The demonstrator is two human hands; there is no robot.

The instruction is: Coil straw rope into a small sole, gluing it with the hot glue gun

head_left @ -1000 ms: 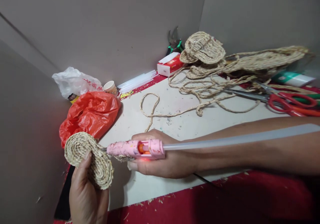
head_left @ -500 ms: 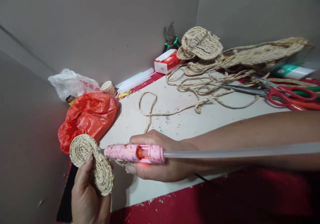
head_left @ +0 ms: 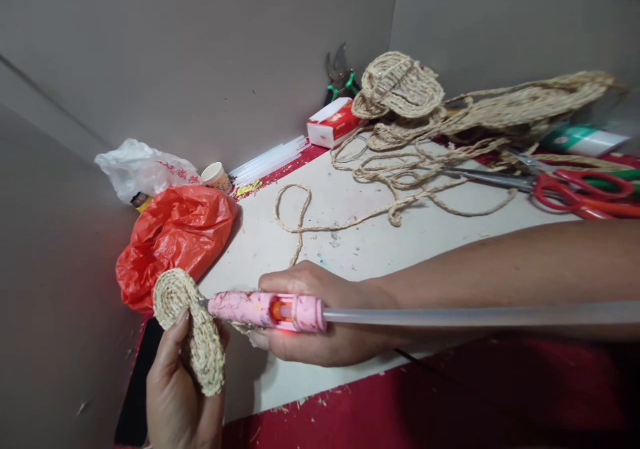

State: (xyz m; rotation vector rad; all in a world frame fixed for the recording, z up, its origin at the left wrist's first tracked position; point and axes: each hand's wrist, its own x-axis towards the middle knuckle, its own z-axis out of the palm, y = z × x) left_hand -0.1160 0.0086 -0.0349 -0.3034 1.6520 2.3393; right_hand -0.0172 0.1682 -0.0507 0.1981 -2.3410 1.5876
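My left hand (head_left: 183, 389) grips a coiled straw-rope piece (head_left: 200, 345) shaped like a figure eight, thumb on its face near the narrow middle. In my right hand (head_left: 320, 329) is a pink hot glue gun (head_left: 240, 305), its body smeared with dried bits. The nozzle points left and meets the upper right edge of the coiled piece. A long clear glue stick (head_left: 450, 315) runs out of the gun's back, over my right forearm. Braided rope (head_left: 345, 227) trails across the white board from behind my right hand; its lower end is hidden there.
An orange plastic bag (head_left: 180, 235) lies beyond my left hand, near a paper cup (head_left: 215, 176) and loose glue sticks (head_left: 273, 160). Woven rope pieces (head_left: 400, 85) are heaped at the back right, by a tissue box (head_left: 330, 125), pliers (head_left: 341, 79) and red-handled scissors (head_left: 575, 192).
The coiled piece has shifted slightly right and turned more edge-on in my left hand. The glue gun stays at its edge, and the glue stick's far end has dropped a little.
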